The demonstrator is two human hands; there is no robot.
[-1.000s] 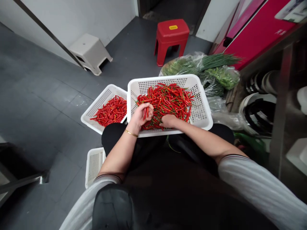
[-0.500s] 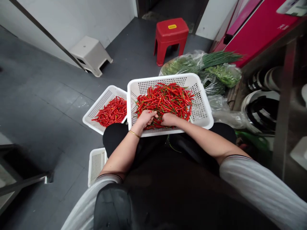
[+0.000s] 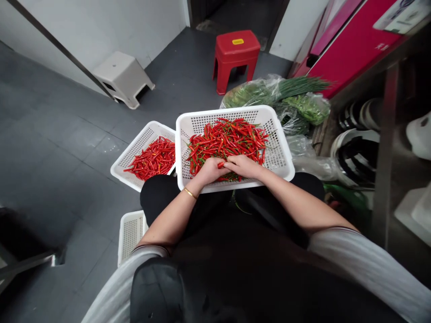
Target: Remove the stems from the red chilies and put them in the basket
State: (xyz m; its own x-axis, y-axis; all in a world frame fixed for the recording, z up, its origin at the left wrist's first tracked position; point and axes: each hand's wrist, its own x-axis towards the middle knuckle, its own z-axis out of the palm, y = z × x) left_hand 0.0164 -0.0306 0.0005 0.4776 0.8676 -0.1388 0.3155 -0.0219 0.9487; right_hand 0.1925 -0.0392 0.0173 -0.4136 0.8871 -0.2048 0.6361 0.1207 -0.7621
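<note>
A white plastic basket (image 3: 286, 157) rests across my lap, holding a heap of red chilies (image 3: 232, 139) with green stems. Over its near side, my left hand (image 3: 213, 170) and my right hand (image 3: 243, 165) meet at the fingertips. Between them shows a red chili (image 3: 221, 165), which the left fingers close around. The right fingers are pinched at the same spot; the stem end there is too small to make out. To the left, partly under the lap basket, a second white basket (image 3: 123, 172) holds red chilies (image 3: 151, 157) that look mostly stemless.
A smaller white basket (image 3: 132, 231) is on the floor by my left leg. Ahead stand a red stool (image 3: 237, 49) and a grey-white stool (image 3: 119, 74). Bagged green vegetables (image 3: 256, 92) lie beyond the lap basket. Shelving with a white bucket (image 3: 340, 152) is at the right.
My right hand has come up from the chilies to meet my left hand, and their fingertips now touch at one chili. The whole view has shifted slightly.
</note>
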